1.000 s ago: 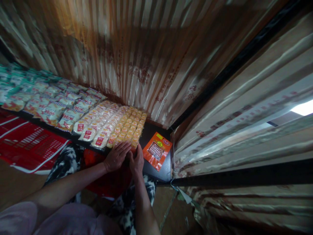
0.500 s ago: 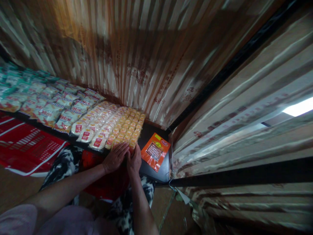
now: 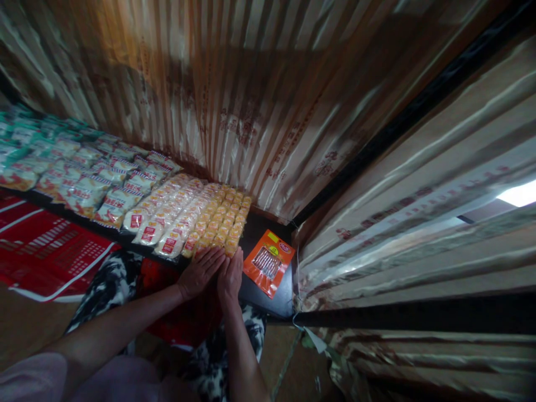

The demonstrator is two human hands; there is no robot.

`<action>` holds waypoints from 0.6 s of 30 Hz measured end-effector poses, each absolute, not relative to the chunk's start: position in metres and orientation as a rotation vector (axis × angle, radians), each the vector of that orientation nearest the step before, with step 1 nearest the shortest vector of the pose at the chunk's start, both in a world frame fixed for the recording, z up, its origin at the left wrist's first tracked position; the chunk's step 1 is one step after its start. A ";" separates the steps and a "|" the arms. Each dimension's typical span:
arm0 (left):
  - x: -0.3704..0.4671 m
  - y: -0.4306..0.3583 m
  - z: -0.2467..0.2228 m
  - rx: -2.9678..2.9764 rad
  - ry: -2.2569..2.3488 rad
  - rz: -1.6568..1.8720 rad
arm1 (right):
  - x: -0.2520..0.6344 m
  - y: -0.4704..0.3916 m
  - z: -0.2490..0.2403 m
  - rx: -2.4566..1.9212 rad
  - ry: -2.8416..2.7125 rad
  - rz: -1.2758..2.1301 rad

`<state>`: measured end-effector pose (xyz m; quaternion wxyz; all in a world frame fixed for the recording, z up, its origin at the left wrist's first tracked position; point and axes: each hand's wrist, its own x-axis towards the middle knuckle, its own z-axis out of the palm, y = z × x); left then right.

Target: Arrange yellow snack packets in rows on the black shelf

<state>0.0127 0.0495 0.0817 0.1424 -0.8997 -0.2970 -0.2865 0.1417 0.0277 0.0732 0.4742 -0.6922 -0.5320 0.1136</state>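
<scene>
My left hand lies with its fingers stretched out against the near end of the yellow snack packets. Close beside it, my right hand touches the near right corner of the same packets, fingers straight and together. The packets are small, yellow and orange, and stand in tight rows on the black shelf. To their left run rows of white, clear-wrapped packs with red labels. An orange flat packet with a clear window lies to the right of my right hand.
White and red snack bags and green bags fill the shelf's left part. A red bag with white print is below the shelf edge. Pleated curtain hangs behind, and a dark bar crosses at right.
My right hand's fingers now lie straighter against the packets' near edge. My left hand has shifted slightly nearer my body and right. The view has moved a little.
</scene>
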 end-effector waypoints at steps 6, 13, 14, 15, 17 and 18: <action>0.013 0.050 0.080 -2.618 -0.858 -0.817 | 0.142 0.028 0.071 -1.698 -1.341 0.280; 0.011 0.045 0.082 -2.661 -0.871 -0.914 | 0.143 0.023 0.078 -1.702 -1.259 0.260; 0.010 0.040 0.082 -2.697 -0.857 -0.933 | 0.143 0.019 0.081 -1.706 -1.235 0.245; 0.008 0.035 0.083 -2.742 -0.834 -0.947 | 0.143 0.015 0.083 -1.703 -1.215 0.228; 0.002 0.020 0.082 -2.850 -0.786 -0.956 | 0.140 0.003 0.089 -1.662 -1.195 0.192; -0.002 0.011 0.080 -2.897 -0.779 -0.964 | 0.138 -0.004 0.092 -1.637 -1.189 0.180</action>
